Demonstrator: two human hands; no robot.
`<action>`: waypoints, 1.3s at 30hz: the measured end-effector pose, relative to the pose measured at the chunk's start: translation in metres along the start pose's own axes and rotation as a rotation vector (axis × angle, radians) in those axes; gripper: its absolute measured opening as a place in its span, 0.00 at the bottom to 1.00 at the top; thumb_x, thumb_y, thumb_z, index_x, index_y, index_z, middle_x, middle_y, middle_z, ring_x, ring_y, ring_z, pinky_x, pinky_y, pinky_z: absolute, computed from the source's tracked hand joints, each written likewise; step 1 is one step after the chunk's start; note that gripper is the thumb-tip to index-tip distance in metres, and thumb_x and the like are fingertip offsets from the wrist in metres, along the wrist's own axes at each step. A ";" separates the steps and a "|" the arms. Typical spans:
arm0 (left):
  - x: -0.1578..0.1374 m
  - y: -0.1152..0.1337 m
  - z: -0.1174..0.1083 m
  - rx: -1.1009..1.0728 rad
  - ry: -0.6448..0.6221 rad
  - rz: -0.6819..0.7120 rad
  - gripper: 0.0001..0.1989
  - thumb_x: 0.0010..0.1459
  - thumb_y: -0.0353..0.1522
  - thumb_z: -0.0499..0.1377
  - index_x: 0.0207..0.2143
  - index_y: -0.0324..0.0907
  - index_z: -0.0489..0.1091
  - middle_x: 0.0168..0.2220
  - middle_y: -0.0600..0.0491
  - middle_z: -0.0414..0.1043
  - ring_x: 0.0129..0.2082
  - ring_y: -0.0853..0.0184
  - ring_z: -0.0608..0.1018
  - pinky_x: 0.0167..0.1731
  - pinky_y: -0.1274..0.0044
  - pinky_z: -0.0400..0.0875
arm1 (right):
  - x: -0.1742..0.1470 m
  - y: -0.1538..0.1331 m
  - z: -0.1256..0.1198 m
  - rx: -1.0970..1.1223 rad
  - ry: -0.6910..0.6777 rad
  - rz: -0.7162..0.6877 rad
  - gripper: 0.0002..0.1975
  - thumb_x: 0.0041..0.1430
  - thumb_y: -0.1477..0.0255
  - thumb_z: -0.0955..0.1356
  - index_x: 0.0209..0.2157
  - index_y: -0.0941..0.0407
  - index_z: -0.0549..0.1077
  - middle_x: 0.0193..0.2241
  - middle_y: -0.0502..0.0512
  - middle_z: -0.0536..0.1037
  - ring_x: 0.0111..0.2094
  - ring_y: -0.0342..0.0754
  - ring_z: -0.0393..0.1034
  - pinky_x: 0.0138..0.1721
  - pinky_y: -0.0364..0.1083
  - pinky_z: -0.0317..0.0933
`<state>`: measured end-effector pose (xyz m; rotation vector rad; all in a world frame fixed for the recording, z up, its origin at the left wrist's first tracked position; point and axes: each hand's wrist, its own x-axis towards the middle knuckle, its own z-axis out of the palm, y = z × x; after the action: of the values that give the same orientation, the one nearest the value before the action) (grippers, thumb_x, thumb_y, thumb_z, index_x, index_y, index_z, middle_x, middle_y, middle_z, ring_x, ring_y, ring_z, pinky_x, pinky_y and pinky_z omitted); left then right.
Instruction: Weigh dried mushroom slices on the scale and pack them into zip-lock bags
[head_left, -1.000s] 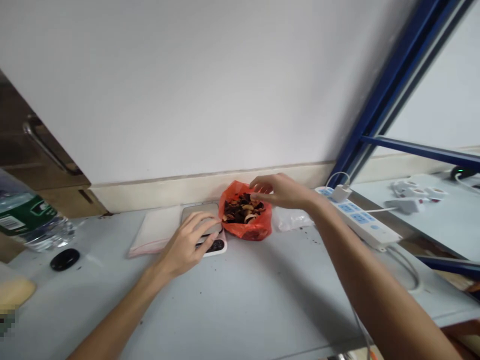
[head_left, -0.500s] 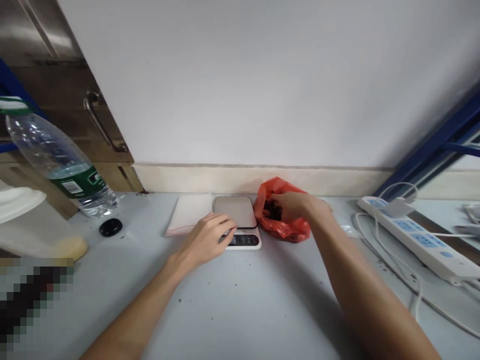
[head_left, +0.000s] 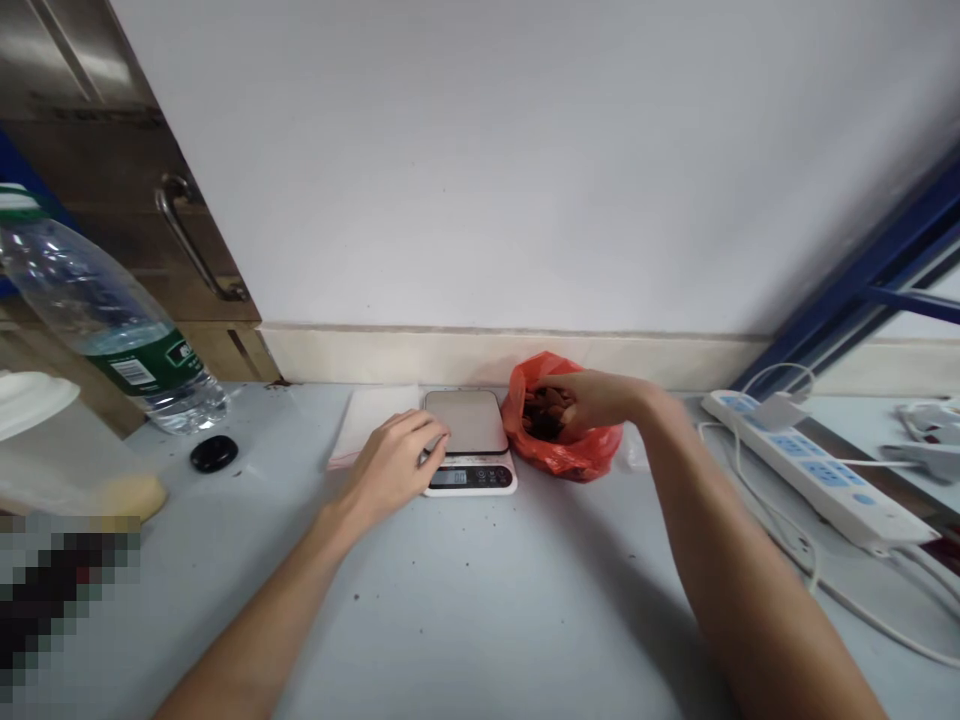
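A small digital kitchen scale (head_left: 465,425) with a lit display stands near the wall, its plate bare. My left hand (head_left: 401,450) is at the scale's left edge, fingers loosely bent and the thumb apart from them, holding nothing that shows. Right beside the scale, a red plastic bag (head_left: 577,460) stands with its mouth open. Dark brown dried pieces (head_left: 545,408) lie inside it. My right hand (head_left: 592,395) reaches into the bag from the right, among the pieces; its fingertips are hidden. A white sheet or pad (head_left: 371,420) lies left of the scale, partly behind my left hand.
On the left are a tilted-looking water bottle (head_left: 139,340), a black round lid (head_left: 214,454) and a white-lidded translucent container (head_left: 56,450). A white power strip (head_left: 817,465) with loose cables lies on the right. A wall (head_left: 510,200) rises behind the scale.
My left hand has drawn back leftward off the scale's front panel, so the display shows. Within the bag my right hand has shifted slightly, and more of the brown pieces are visible.
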<state>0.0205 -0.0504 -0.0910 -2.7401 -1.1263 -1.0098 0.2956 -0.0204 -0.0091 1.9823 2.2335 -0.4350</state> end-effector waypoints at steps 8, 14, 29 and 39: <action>-0.001 0.001 0.001 0.010 -0.022 0.020 0.13 0.66 0.28 0.50 0.34 0.41 0.74 0.34 0.50 0.77 0.34 0.64 0.78 0.40 0.72 0.75 | -0.015 0.011 -0.014 0.124 -0.013 -0.045 0.44 0.45 0.75 0.71 0.66 0.43 0.64 0.52 0.52 0.79 0.49 0.57 0.74 0.45 0.47 0.68; 0.000 -0.002 0.001 -0.017 -0.022 0.001 0.13 0.66 0.29 0.49 0.34 0.42 0.74 0.34 0.50 0.77 0.34 0.64 0.78 0.39 0.72 0.74 | -0.007 0.015 -0.008 0.081 -0.015 -0.027 0.36 0.46 0.75 0.72 0.60 0.48 0.71 0.50 0.57 0.80 0.46 0.57 0.76 0.43 0.47 0.69; 0.001 -0.004 -0.002 -0.024 -0.019 -0.022 0.13 0.66 0.28 0.50 0.33 0.43 0.73 0.34 0.51 0.77 0.34 0.64 0.78 0.37 0.73 0.72 | 0.003 0.011 0.003 0.121 -0.070 -0.110 0.16 0.51 0.65 0.73 0.44 0.51 0.79 0.38 0.54 0.81 0.37 0.51 0.75 0.34 0.45 0.66; 0.002 -0.005 -0.010 -0.039 0.000 -0.051 0.12 0.64 0.28 0.51 0.33 0.42 0.74 0.34 0.50 0.78 0.35 0.63 0.79 0.38 0.74 0.73 | -0.012 0.014 -0.012 0.142 0.066 -0.123 0.14 0.50 0.68 0.73 0.40 0.53 0.79 0.40 0.55 0.82 0.41 0.54 0.76 0.37 0.45 0.66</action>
<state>0.0126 -0.0478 -0.0830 -2.7547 -1.1958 -1.0483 0.3122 -0.0275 0.0036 1.9578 2.4388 -0.5644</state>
